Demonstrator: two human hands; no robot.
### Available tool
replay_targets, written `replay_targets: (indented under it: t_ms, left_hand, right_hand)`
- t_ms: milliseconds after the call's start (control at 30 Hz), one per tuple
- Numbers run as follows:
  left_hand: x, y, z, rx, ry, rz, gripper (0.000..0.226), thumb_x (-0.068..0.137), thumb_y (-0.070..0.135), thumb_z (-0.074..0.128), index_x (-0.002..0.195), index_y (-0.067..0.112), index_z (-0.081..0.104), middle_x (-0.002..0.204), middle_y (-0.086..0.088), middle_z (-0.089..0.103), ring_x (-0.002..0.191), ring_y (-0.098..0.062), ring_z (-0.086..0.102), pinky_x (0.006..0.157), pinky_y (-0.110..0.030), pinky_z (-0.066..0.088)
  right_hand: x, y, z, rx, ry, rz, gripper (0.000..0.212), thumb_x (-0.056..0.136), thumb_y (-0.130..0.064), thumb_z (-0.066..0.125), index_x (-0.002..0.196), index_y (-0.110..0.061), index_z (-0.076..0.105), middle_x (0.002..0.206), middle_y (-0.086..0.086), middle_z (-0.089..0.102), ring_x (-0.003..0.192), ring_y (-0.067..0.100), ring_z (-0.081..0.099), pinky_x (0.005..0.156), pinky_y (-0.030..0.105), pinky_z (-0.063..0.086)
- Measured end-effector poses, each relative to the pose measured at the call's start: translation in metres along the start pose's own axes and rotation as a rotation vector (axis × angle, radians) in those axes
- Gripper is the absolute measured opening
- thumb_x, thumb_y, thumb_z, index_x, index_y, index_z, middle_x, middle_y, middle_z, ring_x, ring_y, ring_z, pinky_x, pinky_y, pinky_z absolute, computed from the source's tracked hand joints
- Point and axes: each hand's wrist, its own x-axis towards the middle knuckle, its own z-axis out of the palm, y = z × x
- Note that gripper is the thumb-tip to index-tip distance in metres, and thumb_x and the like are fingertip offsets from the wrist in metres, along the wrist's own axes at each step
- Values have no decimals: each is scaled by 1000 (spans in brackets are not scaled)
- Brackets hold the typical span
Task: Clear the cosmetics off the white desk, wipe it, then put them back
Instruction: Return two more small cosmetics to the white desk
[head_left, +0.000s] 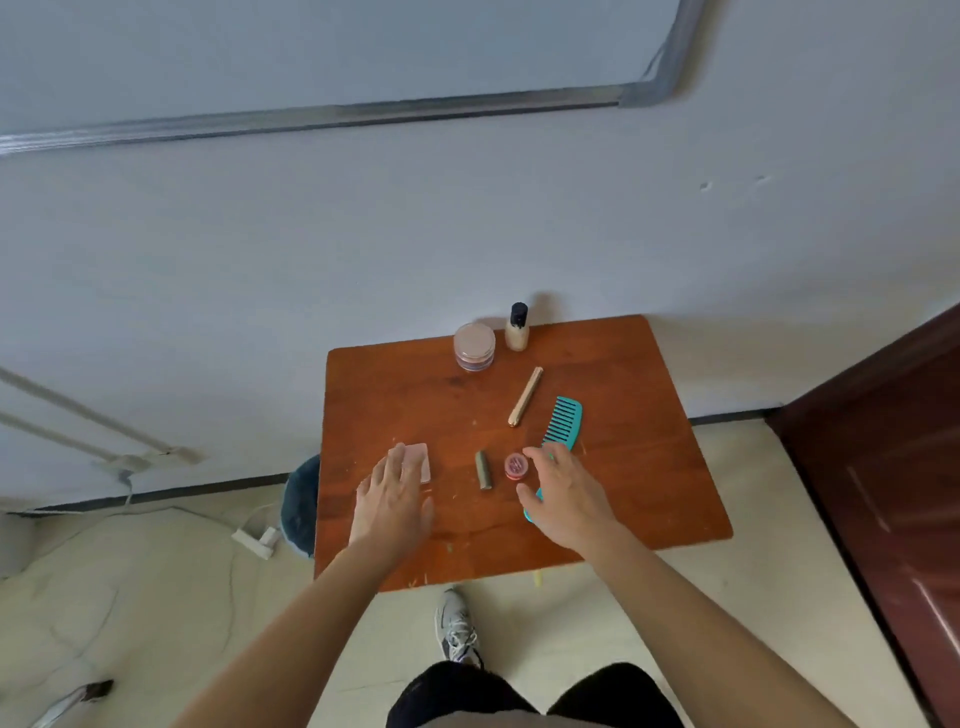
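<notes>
A small brown wooden table (649, 478) carries the cosmetics. My left hand (392, 499) hovers with straight fingers over a pink flat compact (422, 460), partly covering it. My right hand (569, 496) is spread, fingers relaxed, over the handle of a teal comb (563, 418), just right of a small round red pot (515, 465). Between the hands lies a grey-green tube (483, 470). Further back are a gold pen-like stick (525, 396), a round clear powder jar (474, 345) and a beige bottle with a black cap (517, 328).
The table stands against a white wall. A dark blue cushion (301, 501) sits at its left side, a white power strip (257, 538) with cables lies on the floor, and a dark wooden door (893, 467) is at the right. My shoe (457, 626) is below the table's front edge.
</notes>
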Motion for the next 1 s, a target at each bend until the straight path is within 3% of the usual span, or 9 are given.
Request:
replay_targets:
  t_ms: [200,367,567,767,1000]
  left_hand:
    - [48,-24,13,77,-102,136,68,97,47,48,152,30,12,164,-2,0,151,-28,-4,118,-51,15]
    - [61,-39,28,74,-156,180,67,97,40,52,150,36,12,164,-1,0,151,-27,-4,118,-51,16]
    - [57,-46,32,29,-44,153,51,98,35,50,144,30,31,152,0,35,138,-25,30,110,-39,36]
    - [57,-46,27,-105,-32,46,56,90,40,61,142,27,41,141,2,46,130,-21,38,97,-34,47]
    - [46,-32,15,-103,60,-40,57,82,38,72,133,28,50,134,1,52,124,-21,44,85,-35,52]
  right_hand:
    - [25,-19,23,-17,-65,108,68,92,-66,43,147,-29,27,132,3,35,112,22,56,84,31,52]
    - [50,-35,43,-35,-81,134,79,85,-74,48,146,-29,28,126,2,32,106,21,57,88,34,52]
    - [68,-43,52,-71,-113,68,61,92,-58,53,143,-31,33,122,4,32,94,23,62,86,31,53]
    - [74,-35,50,37,-110,18,32,91,-43,64,113,-24,51,110,0,35,81,18,59,81,26,54]
    - [76,-24,44,30,-134,-23,30,86,-40,65,106,-18,57,110,3,40,84,23,64,78,29,53]
